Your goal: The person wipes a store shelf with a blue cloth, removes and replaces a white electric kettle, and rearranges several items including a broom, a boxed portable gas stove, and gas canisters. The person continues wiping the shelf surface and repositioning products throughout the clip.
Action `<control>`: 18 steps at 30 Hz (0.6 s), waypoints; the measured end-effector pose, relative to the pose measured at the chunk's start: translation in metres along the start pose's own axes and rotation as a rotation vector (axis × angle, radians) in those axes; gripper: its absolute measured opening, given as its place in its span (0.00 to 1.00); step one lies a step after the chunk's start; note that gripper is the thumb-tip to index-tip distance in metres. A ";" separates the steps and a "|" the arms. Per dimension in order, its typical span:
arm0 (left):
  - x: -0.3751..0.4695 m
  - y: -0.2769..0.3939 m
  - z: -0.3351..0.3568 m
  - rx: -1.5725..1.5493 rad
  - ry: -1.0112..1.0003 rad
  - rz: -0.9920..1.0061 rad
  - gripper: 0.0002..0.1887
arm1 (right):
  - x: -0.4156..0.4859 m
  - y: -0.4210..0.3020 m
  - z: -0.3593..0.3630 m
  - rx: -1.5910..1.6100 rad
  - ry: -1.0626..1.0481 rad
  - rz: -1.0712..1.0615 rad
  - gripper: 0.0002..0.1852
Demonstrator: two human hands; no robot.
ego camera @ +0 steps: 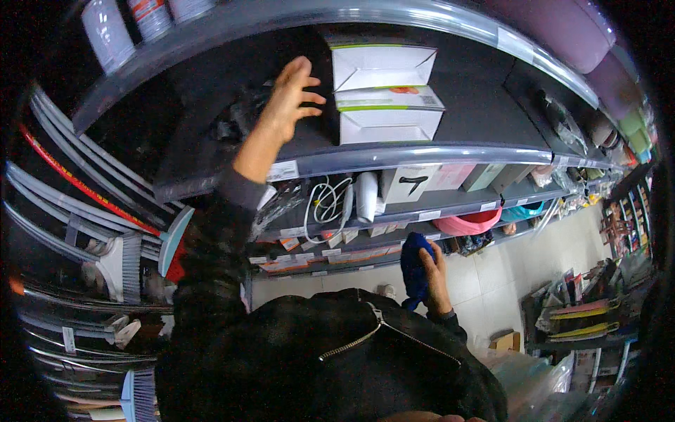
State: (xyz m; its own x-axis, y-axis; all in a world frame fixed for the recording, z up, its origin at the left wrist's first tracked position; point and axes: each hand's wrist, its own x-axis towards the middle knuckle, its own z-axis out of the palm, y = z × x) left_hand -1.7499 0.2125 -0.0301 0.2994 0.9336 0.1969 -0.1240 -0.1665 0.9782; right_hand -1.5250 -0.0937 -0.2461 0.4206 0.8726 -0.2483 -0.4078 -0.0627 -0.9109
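Note:
My left hand (295, 100) reaches over the dark shelf board (480, 118) with its fingers spread, holding nothing. Just to its right stand two white cardboard boxes with green edges, a rear box (382, 66) and a front box (390, 125); a small gap separates them from my fingertips. Lower down, near my jacket, my right hand (436, 274) grips a bunched dark blue cloth (415, 266). Black plastic-wrapped items (237, 118) lie on the shelf left of my left forearm.
Below are a white hair dryer (366, 198) with a coiled white cord (324, 203), a boxed dryer (410, 182) and a pink basin (469, 221). Brooms (118, 269) line the left side. At lower right, a cardboard box (504, 341) sits on the tiled floor (485, 274).

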 end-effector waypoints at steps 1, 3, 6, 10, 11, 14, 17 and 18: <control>0.023 -0.001 -0.006 0.098 0.014 -0.080 0.46 | 0.015 0.004 -0.008 -0.011 -0.029 0.001 0.18; 0.053 0.008 -0.009 0.122 -0.053 -0.247 0.54 | 0.044 0.011 -0.023 -0.053 -0.077 -0.027 0.17; 0.067 0.024 0.015 0.243 -0.036 -0.338 0.61 | 0.074 -0.007 -0.041 -0.014 -0.145 -0.004 0.16; 0.073 0.038 0.028 0.467 0.005 -0.432 0.57 | 0.108 -0.041 -0.083 -0.031 -0.183 0.088 0.17; 0.075 0.039 0.027 0.451 -0.014 -0.482 0.53 | 0.121 -0.043 -0.098 0.000 -0.187 0.111 0.18; 0.072 0.048 0.040 0.378 -0.013 -0.489 0.41 | 0.157 -0.046 -0.137 -0.098 -0.185 0.052 0.17; 0.061 0.045 0.049 0.312 0.092 -0.421 0.32 | 0.192 -0.037 -0.170 -0.102 -0.291 0.024 0.18; 0.061 0.044 0.036 0.240 0.102 -0.505 0.28 | 0.205 -0.028 -0.175 -0.093 -0.302 0.030 0.17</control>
State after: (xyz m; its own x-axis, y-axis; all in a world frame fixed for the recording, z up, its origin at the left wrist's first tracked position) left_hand -1.7030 0.2510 0.0270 0.1715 0.9399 -0.2954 0.2335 0.2525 0.9390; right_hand -1.2854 0.0017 -0.3296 0.1438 0.9733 -0.1790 -0.3349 -0.1223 -0.9343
